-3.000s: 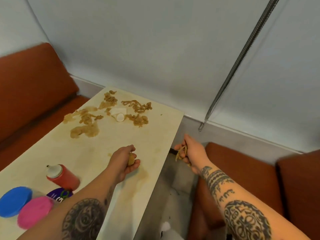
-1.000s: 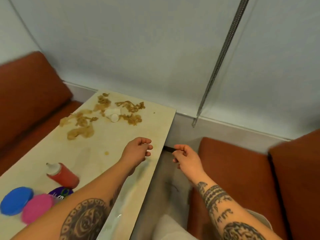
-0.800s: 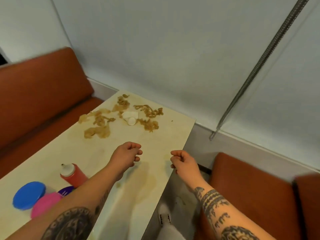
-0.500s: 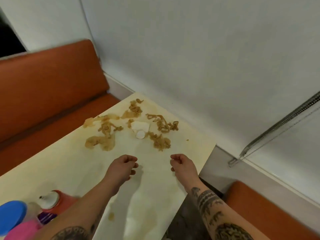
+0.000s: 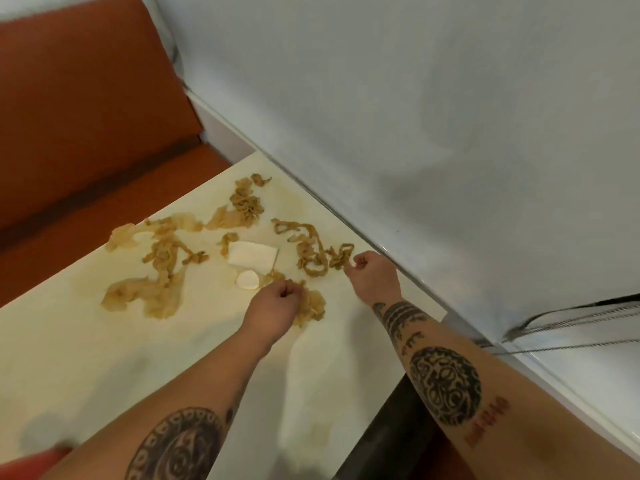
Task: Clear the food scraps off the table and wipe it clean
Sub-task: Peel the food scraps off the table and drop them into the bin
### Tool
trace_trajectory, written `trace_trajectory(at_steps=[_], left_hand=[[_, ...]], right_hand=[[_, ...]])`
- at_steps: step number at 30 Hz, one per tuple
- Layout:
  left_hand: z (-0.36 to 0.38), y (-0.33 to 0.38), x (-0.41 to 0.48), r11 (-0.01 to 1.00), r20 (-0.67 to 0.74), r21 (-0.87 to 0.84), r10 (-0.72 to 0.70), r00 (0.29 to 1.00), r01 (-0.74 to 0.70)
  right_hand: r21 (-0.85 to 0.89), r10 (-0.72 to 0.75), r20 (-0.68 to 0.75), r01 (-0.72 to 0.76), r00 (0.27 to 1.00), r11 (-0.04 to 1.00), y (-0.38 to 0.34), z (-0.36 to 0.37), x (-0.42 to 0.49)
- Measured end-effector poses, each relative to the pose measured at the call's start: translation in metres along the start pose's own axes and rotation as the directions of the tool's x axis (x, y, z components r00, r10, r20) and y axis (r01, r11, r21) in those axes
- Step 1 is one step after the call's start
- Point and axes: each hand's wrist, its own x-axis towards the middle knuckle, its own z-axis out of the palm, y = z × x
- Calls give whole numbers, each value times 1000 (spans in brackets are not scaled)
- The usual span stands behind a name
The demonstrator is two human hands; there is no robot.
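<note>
Brown noodle scraps [image 5: 162, 261] and smeared sauce lie scattered over the far end of the cream table [image 5: 86, 348]. My left hand [image 5: 273, 306] has its fingers curled into a noodle clump [image 5: 311, 306] near the table's middle. My right hand [image 5: 372, 277] pinches the end of a long noodle strand [image 5: 311, 254] close to the wall. A white folded napkin [image 5: 252, 254] and a small white round lid [image 5: 247, 280] sit between the scrap piles.
A white wall [image 5: 415, 116] runs along the table's far edge. An orange bench seat [image 5: 86, 116] stands behind the table on the left. A red object [image 5: 31, 462] shows at the bottom left corner. A grey cord [image 5: 571, 323] hangs at the right.
Both hands, which held nothing, reached forward across the table to the noodle scraps and closed on them. The view swung left and down toward the far end of the table.
</note>
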Motion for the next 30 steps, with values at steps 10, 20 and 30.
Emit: trace_trajectory(at_steps=[10,20,30], left_hand=[[12,-8,19,998,-71,-67,-21,997,16],[37,13,51,926,-140,324,251,958,-195],[46,8,77,745,-92,620,380,921,-245]], right_hand=[[18,-112,54,112,992,994,9,18,-1],[689,100,146,-173,984,703,2,-26,-31],[446,117,97,-148,988,883,-13,-32,1]])
